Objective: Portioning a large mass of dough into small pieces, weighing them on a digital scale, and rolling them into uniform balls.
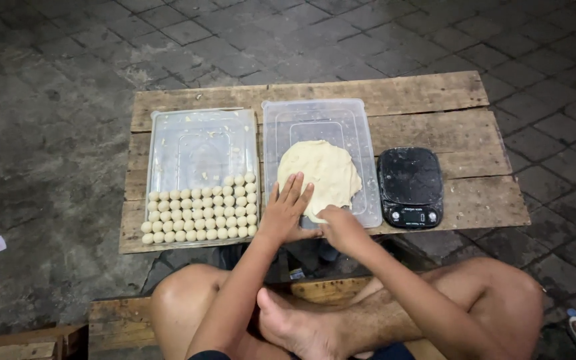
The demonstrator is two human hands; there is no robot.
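Note:
A flat lump of pale dough (324,170) lies in a clear plastic tub (361,133) on a low wooden board table (434,107). My left hand (286,212) rests flat, fingers spread, on the near left edge of the dough. My right hand (340,225) is closed on the near edge of the dough, pinching it. To the left, a clear tray (194,140) holds several rows of small dough balls (201,215) along its near side.
A black digital kitchen scale (410,187) sits right of the tub. My crossed bare legs and a foot (294,327) lie below the table's near edge. Dark paving stones surround the table; a wooden plank (14,343) lies at the bottom left.

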